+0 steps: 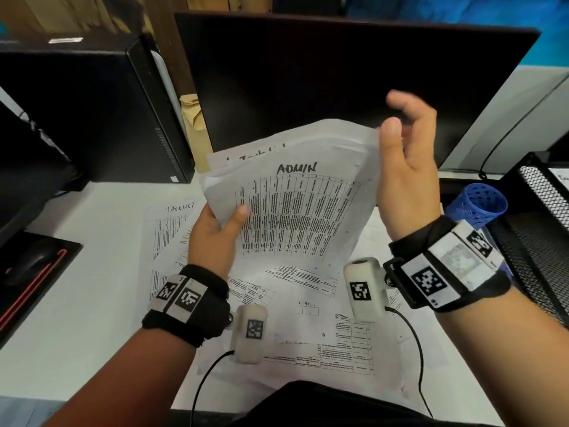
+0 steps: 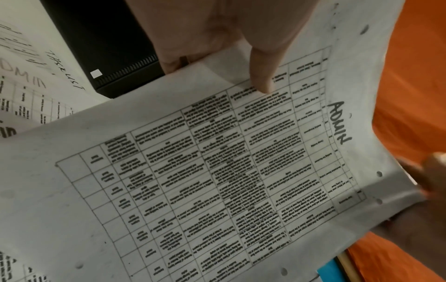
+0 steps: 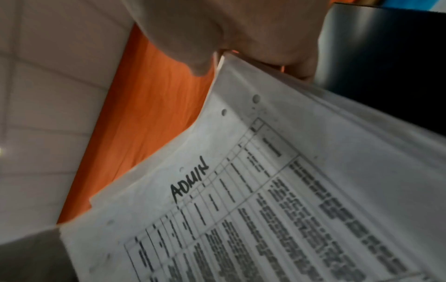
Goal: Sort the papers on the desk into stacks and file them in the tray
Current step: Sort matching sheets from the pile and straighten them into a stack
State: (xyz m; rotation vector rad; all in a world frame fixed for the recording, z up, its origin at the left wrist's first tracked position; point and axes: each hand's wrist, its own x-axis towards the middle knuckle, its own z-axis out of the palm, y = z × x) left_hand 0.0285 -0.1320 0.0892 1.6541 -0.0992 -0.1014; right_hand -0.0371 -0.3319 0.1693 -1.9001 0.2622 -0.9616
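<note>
Papers, held sheaf (image 1: 295, 208): raised off the white desk (image 1: 101, 303) in front of a dark monitor (image 1: 338, 78), top sheet a printed table with "ADMIN" handwritten above it. Head view — left hand (image 1: 215, 238) grips the sheaf's lower left corner, thumb on the front face, fingers behind. Right hand (image 1: 406, 167) stands at the sheaf's upper right edge, thumb against the paper, fingers loosely curved and spread; whether they pinch the edge cannot be told here. Loose sheets (image 1: 308, 328) lie spread on the desk below, one headed "TASKLIST". At the right edge, a black mesh tray (image 1: 535, 198) with a white sheet in its top tier; just beside it a blue mesh cup (image 1: 480, 208) lies tipped on its side, its contents not visible. A black computer tower (image 1: 92, 112) stands at left.

Left wrist view — thumb pressed onto the table print, fingers behind the sheaf (image 2: 217, 181).

Right wrist view — blurred; thumb in front of the sheaf's (image 3: 289, 190) top corner, fingers behind the edge, contact unclear.
</note>
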